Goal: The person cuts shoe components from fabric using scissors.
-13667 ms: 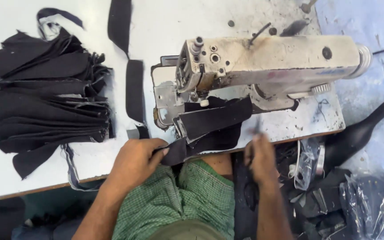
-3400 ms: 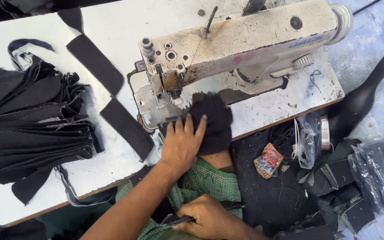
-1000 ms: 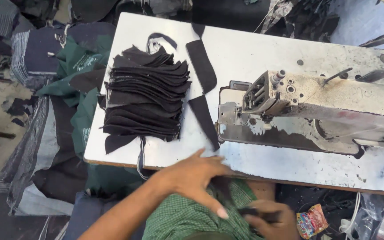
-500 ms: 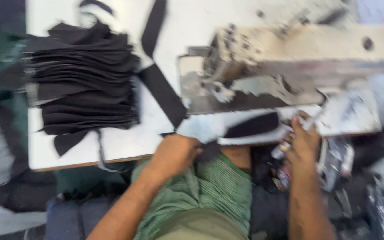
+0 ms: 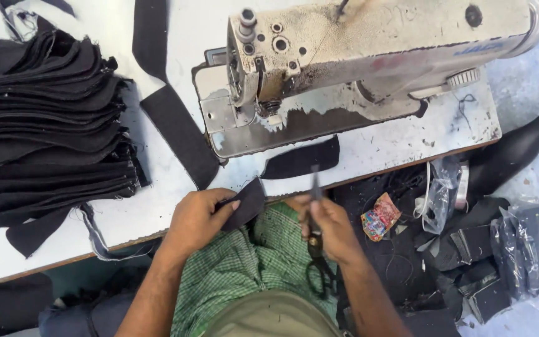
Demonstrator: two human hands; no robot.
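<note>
My left hand (image 5: 198, 215) grips a black fabric piece (image 5: 294, 161) at its near end, by the table's front edge. The piece curves away across the white table toward the bed of the sewing machine (image 5: 369, 56). My right hand (image 5: 329, 226) holds black scissors (image 5: 315, 249), blades pointing up at the fabric, handles hanging below my wrist. Both hands are over my lap, in front of the machine's needle area (image 5: 271, 109).
A tall stack of black cut pieces (image 5: 45, 131) fills the table's left side, and a long black strip (image 5: 179, 125) lies beside it. Right of my lap sit plastic bags (image 5: 531, 249), dark scraps and a small colourful packet (image 5: 378, 216).
The view has steadied and shifted right. My right hand now holds the scissors up at the fabric; my left hand still grips the black piece at the table edge.
</note>
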